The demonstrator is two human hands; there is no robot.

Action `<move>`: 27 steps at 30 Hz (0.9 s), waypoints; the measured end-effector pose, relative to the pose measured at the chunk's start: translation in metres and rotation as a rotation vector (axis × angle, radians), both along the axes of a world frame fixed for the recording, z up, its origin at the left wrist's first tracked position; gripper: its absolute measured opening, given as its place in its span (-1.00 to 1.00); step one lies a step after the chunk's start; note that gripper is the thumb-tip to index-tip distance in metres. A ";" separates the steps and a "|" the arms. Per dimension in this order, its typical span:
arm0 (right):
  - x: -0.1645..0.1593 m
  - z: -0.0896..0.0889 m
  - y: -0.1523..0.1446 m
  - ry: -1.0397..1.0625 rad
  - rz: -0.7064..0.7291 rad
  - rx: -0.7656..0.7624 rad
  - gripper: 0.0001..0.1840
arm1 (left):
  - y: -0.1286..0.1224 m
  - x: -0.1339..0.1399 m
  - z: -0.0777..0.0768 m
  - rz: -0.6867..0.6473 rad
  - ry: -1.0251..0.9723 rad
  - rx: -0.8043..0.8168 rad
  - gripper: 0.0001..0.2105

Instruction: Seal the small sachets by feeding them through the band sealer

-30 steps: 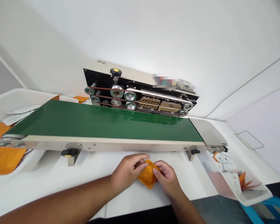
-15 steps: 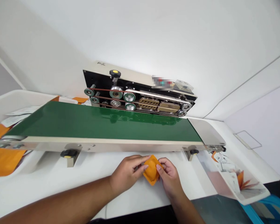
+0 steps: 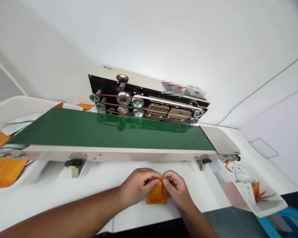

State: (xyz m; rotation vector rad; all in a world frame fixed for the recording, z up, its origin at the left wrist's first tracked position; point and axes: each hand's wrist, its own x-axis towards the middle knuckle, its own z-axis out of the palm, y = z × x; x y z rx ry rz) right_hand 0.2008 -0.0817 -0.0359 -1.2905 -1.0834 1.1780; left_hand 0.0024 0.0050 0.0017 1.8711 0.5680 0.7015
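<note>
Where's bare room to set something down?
Bare: green belt in front of the rollers; metal end plate right of it; white tabletop between right hand and right bin. Crowded: right bin and left bin, both holding packets; also around the orange pouch, held between left hand and right.

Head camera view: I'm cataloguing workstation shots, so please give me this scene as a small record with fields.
Held item: small orange pouch
Left hand: bare, pinching the pouch's upper left
Right hand: bare, pinching its upper right
Pouch contact with white tabletop: cannot tell
Beyond hands: flat green conveyor belt
Behind belt: beige-and-black machine with metal rollers
Belt's left end: white plastic bin, orange and white contents
Belt's right end: pale plastic bin, orange and white contents
</note>
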 end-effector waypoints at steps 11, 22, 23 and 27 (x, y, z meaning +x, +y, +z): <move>0.003 -0.006 0.002 0.123 -0.184 -0.004 -0.68 | 0.000 0.001 -0.006 0.029 -0.012 -0.249 -0.54; 0.004 -0.005 -0.002 -0.115 -0.205 0.060 -0.64 | 0.000 0.003 -0.007 0.070 -0.019 -0.277 -0.73; 0.004 -0.006 -0.003 -0.116 -0.207 0.059 -0.65 | 0.000 0.003 -0.007 0.075 -0.027 -0.284 -0.74; 0.003 -0.007 -0.004 -0.115 -0.219 0.076 -0.69 | 0.000 0.002 -0.008 0.109 -0.056 -0.310 -0.75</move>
